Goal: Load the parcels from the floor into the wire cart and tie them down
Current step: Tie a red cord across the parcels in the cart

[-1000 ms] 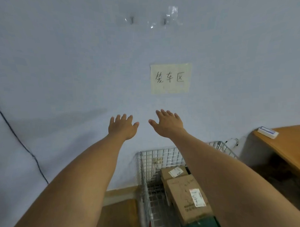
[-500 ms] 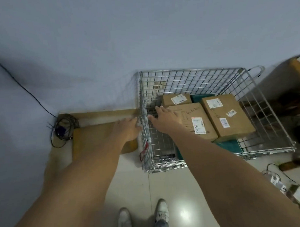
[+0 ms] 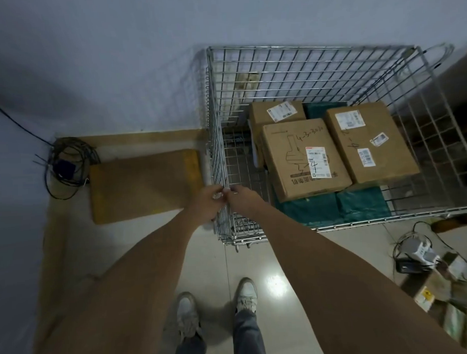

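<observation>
Your view is dim and bluish. A lamp glares off the floor tile (image 3: 274, 281). Straight lines bow and soften toward the edges.

Bare arms (image 3: 125, 286), grey-blue trousers (image 3: 248, 335) and 2 off-white lace-up sneakers (image 3: 245, 295).

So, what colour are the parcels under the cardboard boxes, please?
The parcels are dark green; head view shows them.

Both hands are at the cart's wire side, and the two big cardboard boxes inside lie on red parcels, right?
Not quite. The head view shows the parcels under the cardboard boxes are dark green, not red. The rest holds: the left hand and right hand meet at the wire cart's side.
</observation>
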